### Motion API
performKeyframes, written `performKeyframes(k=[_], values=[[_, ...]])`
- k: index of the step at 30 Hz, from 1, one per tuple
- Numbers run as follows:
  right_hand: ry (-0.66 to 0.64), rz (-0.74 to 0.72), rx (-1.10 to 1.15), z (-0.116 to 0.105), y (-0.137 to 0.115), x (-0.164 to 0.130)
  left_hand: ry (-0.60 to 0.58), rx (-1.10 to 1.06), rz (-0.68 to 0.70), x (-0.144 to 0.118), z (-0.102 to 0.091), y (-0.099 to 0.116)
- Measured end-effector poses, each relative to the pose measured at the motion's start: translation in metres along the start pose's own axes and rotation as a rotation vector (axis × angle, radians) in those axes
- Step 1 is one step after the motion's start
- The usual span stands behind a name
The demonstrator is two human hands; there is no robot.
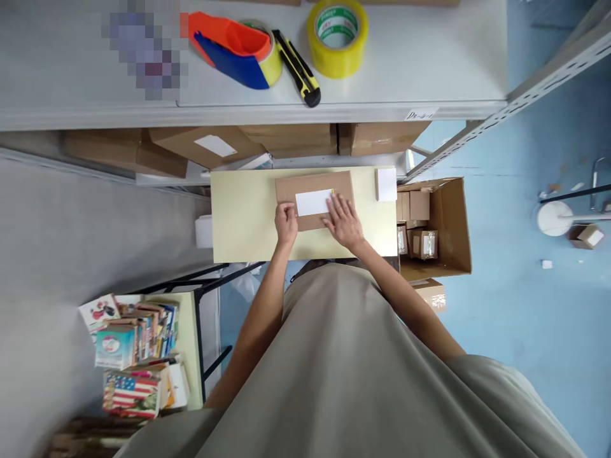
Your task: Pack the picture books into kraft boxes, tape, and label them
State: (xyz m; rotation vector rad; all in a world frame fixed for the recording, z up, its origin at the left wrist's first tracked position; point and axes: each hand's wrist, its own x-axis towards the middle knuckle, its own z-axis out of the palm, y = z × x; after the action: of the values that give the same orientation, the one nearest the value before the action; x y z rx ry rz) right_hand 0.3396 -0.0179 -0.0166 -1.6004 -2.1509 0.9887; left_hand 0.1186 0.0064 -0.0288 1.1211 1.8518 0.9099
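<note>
While you are looking straight down over your beige shirt, a stack of colourful picture books (131, 356) is lying on a low side table at the far left, well apart from where you are working. Moving right, a pale yellow rectangular tabletop (243, 219) is carrying a flat brown cardboard parcel (315, 184), which is lying near the table's far edge with a white rectangular label (314, 202) on its top face. Your left hand (286, 222) is resting at the parcel's near left corner, fingers curled loosely down onto the cardboard just beside the label's left end, gripping nothing that you can make out. Your right hand (342, 219) is lying flat and open, fingers spread, pressing on the label's right end and the cardboard around it. Further right, a small white pad (386, 184) is sitting on the tabletop, just beside the parcel. Beyond the table's right edge, an open brown cardboard carton (453, 222) is standing on the blue floor, holding several small boxes. Above all this, a grey shelf (429, 70) is bearing an orange and blue tape dispenser (233, 48), a yellow and black utility knife (298, 69) and a yellow roll of tape (337, 37).
</note>
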Motion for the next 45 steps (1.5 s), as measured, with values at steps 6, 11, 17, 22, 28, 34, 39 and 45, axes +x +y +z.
performKeyframes(k=[6,11,17,22,28,34,39,45], values=[[0.154,0.274,0.099,-0.025,0.055,-0.043,0.160,-0.150,-0.109,-0.011,-0.036,-0.012],[0.099,0.441,0.393,-0.011,0.057,-0.070,0.097,-0.188,-0.249,-0.028,-0.062,-0.059],[0.175,0.504,0.593,-0.004,0.029,-0.069,-0.164,-0.171,-0.206,-0.043,-0.051,-0.065],[0.326,0.407,0.650,-0.043,0.010,-0.093,-0.176,-0.264,-0.002,-0.057,-0.069,-0.043],[0.408,0.489,0.726,-0.051,-0.003,-0.145,-0.284,-0.309,0.000,-0.085,-0.062,-0.032],[0.385,0.613,0.690,-0.015,0.004,-0.177,-0.322,-0.184,-0.066,-0.114,-0.050,-0.045],[0.406,0.531,0.743,-0.008,0.007,-0.173,-0.306,-0.137,-0.057,-0.113,-0.052,-0.039],[0.348,0.532,0.868,-0.009,0.021,-0.165,-0.273,0.026,-0.020,-0.100,-0.042,-0.023]])
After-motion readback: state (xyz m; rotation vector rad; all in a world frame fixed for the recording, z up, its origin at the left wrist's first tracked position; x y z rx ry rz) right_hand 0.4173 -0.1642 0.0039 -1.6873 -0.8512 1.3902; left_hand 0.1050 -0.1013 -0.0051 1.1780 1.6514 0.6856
